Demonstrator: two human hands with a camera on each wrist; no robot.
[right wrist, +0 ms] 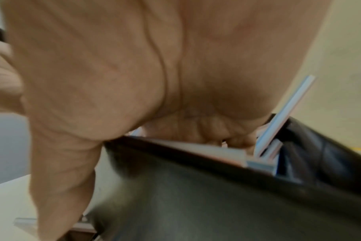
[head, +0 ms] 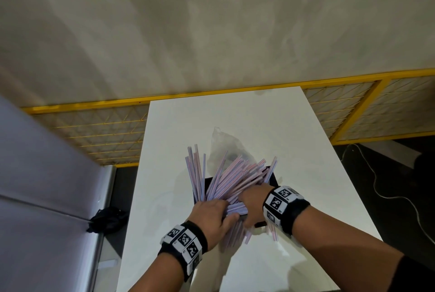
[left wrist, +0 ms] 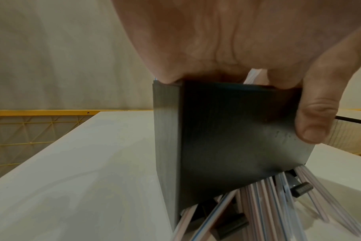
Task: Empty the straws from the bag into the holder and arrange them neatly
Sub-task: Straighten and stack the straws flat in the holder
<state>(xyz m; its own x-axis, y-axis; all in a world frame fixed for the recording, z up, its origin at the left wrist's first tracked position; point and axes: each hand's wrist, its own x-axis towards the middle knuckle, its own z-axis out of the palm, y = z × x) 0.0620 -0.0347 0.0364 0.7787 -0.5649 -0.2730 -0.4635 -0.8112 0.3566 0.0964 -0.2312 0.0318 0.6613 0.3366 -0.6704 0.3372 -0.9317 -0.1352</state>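
Observation:
A black box holder stands on the white table, stuffed with pink-and-blue striped straws that fan out untidily to the far left and right. More straws lie on the table under and in front of it. My left hand grips the holder, fingers over its top rim, thumb on the outer wall. My right hand grips the near rim, fingers curled in among the straws, thumb down the holder's wall. A clear plastic bag lies crumpled behind the holder.
A yellow mesh fence runs behind the table. A black cloth lies on the floor at the left by a grey panel. A white cable trails on the dark floor at the right.

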